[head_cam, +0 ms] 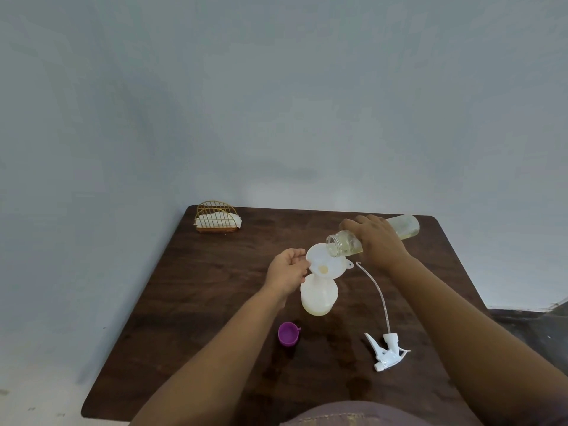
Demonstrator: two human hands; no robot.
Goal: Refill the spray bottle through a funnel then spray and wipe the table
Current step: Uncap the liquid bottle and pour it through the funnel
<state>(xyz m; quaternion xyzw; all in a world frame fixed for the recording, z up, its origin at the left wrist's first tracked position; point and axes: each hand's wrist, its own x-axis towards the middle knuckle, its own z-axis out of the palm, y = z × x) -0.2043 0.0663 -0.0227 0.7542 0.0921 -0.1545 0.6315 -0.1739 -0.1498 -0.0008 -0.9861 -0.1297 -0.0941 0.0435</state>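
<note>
A white translucent spray bottle (318, 298) stands upright mid-table with yellowish liquid at its bottom. A white funnel (325, 265) sits in its neck, a little yellow liquid in its throat. My left hand (287, 272) grips the funnel's left rim and the bottle's neck. My right hand (376, 241) holds a clear refill bottle (402, 227) tipped almost flat, its open mouth over the funnel's rim. The white trigger spray head (385, 350) with its long dip tube lies on the table to the right.
A purple cap (288, 333) lies near the table's front, left of the spray head. A gold wire holder with white napkins (217, 218) stands at the far left corner. The dark wooden table (190, 302) meets a grey wall at the back.
</note>
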